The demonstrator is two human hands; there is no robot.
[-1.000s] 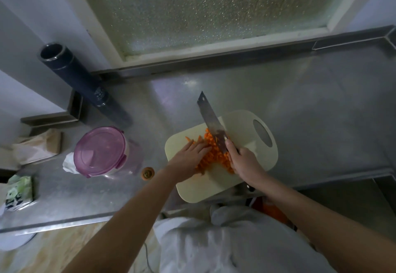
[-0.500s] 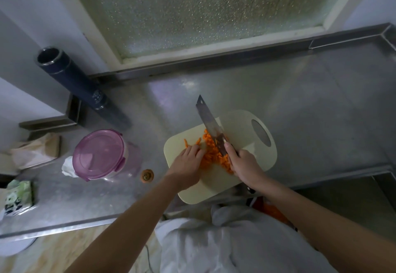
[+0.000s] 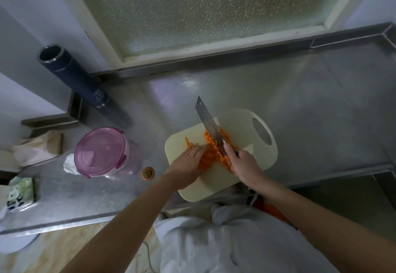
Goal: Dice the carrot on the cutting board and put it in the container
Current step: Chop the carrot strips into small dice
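A cream cutting board (image 3: 242, 122) lies on the steel counter, with a pile of orange carrot strips and bits (image 3: 211, 155) in its middle. My left hand (image 3: 187, 163) rests flat on the left side of the pile, fingers straight, holding the strips down. My right hand (image 3: 243, 164) grips the handle of a cleaver (image 3: 209, 123), forefinger along the spine. The blade stands across the carrot with its tip pointing away to the upper left. A round container (image 3: 100, 151) with a closed pink lid stands left of the board.
A cut-off carrot end (image 3: 147, 173) lies between container and board. A tall dark flask (image 3: 72, 75) stands at the back left. Crumpled tissue (image 3: 69, 163), a paper bag (image 3: 36, 149) and a green packet (image 3: 19, 193) sit at the left. The counter's front edge runs just below the board.
The cleaver has shifted slightly toward my left hand across the carrot pile. My left hand stays pressed on the strips. The view has drifted a little.
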